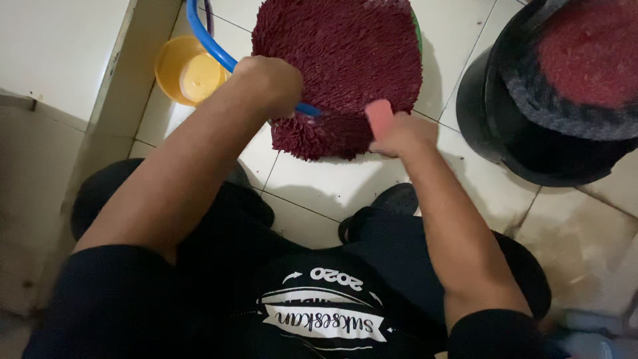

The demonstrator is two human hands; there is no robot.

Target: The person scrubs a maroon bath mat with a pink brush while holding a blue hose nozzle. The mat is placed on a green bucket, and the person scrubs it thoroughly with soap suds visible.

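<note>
Both hands grip a red mat (339, 60) (top centre): left hand (269, 83) fisted on it, right hand (399, 133) fingers pinching its edge

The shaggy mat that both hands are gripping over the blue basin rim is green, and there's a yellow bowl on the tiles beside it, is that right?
Not quite. The head view shows the shaggy mat is dark red, not green. The rest holds: left hand and right hand grip it over the blue basin rim, and the yellow bowl sits on the tiles beside it.
</note>
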